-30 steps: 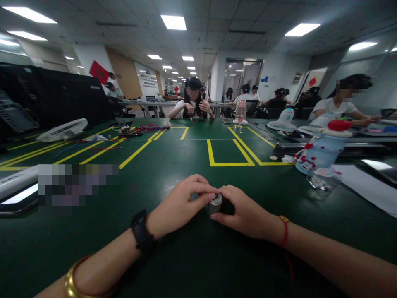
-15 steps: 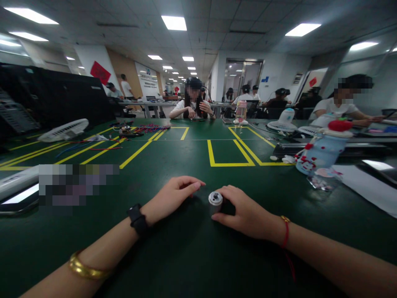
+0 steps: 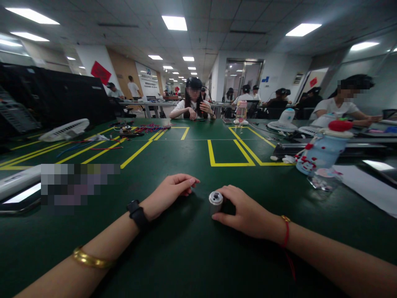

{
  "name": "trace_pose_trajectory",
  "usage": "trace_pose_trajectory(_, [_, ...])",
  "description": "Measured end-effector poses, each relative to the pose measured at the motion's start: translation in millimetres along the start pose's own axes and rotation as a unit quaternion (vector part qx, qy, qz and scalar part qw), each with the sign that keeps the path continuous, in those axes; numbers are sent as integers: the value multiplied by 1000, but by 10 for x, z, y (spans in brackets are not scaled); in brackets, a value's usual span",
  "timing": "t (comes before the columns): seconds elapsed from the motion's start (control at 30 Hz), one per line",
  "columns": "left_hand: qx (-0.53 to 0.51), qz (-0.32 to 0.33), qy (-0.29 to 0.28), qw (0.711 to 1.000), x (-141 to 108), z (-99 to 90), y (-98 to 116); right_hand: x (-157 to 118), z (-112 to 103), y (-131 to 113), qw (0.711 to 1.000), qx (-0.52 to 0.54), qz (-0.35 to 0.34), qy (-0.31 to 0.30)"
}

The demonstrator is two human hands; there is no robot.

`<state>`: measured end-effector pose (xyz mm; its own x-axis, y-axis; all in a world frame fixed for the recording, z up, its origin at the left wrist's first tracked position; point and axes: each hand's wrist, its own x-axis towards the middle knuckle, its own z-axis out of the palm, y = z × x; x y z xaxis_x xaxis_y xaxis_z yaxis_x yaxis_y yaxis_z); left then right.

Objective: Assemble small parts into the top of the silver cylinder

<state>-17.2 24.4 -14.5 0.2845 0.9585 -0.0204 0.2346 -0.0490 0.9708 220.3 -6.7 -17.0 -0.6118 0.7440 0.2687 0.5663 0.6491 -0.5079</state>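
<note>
The right hand (image 3: 240,211) is closed round a metal cylinder (image 3: 216,203), thumb on the near side and fingers on the far side, hiding its right flank from me. The cylinder stands upright on the green table (image 3: 182,256), with a small dark piece on its top. The left hand (image 3: 169,192) hangs just left of it, apart, fingers loosely curled; I can't tell whether anything small is pinched there. A watch (image 3: 137,215) and a bangle (image 3: 89,260) sit on that arm, a red cord (image 3: 285,234) on the right wrist.

Beyond the hands, yellow tape (image 3: 231,164) marks out the table. On the right, a blue bottle (image 3: 324,151) with a red top blocks part of a black rail (image 3: 287,150); a clear packet (image 3: 324,180) lies at its foot, beside white paper (image 3: 366,188). A fan (image 3: 283,122) stands behind. Far left are tangled wires (image 3: 151,129), a white fan (image 3: 66,129) and black cases (image 3: 58,95). At the far edge a co-worker (image 3: 178,108) sits facing us, left of a pink bottle (image 3: 241,112).
</note>
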Motion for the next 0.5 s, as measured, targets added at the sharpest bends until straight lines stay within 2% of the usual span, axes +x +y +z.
trace_pose_trajectory(0.5, [12,-4,-2,1000,-39,42,75,5,-10,-13,1000,-2,-2,1])
